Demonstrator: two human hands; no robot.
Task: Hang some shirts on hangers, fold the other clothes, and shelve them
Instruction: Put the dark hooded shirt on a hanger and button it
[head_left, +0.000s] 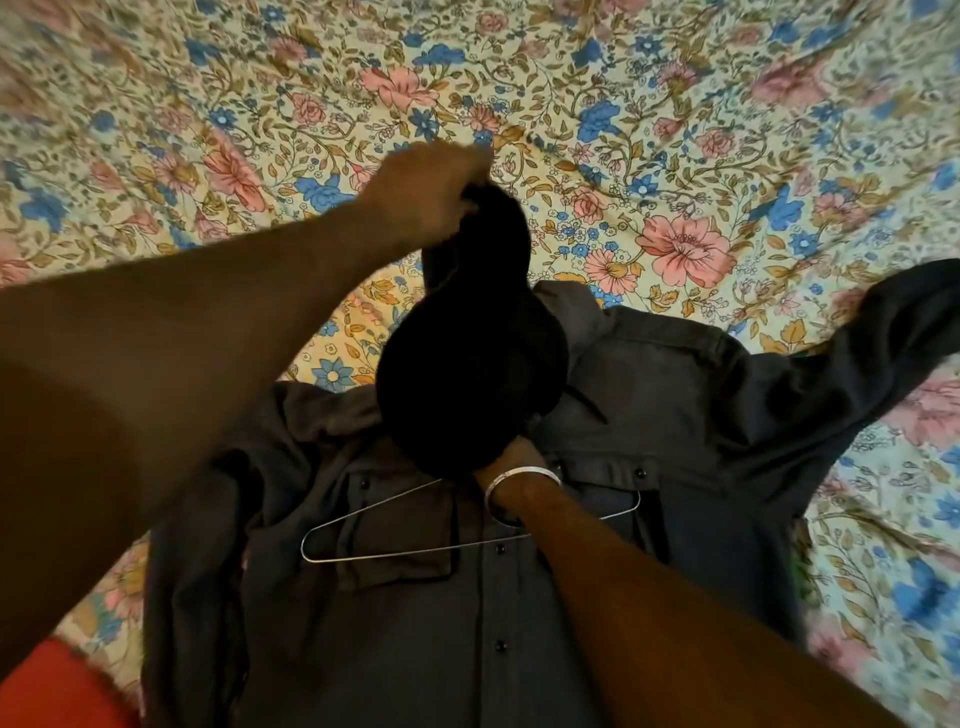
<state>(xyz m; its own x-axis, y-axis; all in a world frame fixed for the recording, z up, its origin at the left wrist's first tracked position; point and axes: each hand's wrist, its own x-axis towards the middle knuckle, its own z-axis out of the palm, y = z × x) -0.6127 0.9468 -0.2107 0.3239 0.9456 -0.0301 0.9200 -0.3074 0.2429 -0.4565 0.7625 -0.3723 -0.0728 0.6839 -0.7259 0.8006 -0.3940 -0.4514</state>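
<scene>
Shirt (675, 467): dark grey, buttoned, lying front-up and spread on the bed; a row of dark buttons runs down its middle, chest pockets with buttoned flaps sit either side
Shirt sleeves: one sleeve is flung out far to the right of the right wrist; the other lies bunched and creased below the left forearm
Hanger (374, 525): thin silver wire, lying flat on the shirt's chest, just under and beside the right wrist; its left corner shows plainly, its hook is hidden
Black garment (467, 374): very dark, bunched and hanging in a rounded mass between the two hands, above the shirt's collar area; folds too dark to read
Left hand (426, 192): fingers curled round the top end of the black garment, gripping it above the bed
Right hand (511, 453): mostly hidden behind the lower end of the black garment; cannot tell how its fingers lie or whether they hold it
Bracelet (522, 480): silver band on the right wrist
Bedsheet (675, 156): floral print in pink, blue and tan, rumpled, open beyond the left fingers and to their right
Near edge: a red patch (57, 691) shows at the lower left, beside the shirt's hem
</scene>
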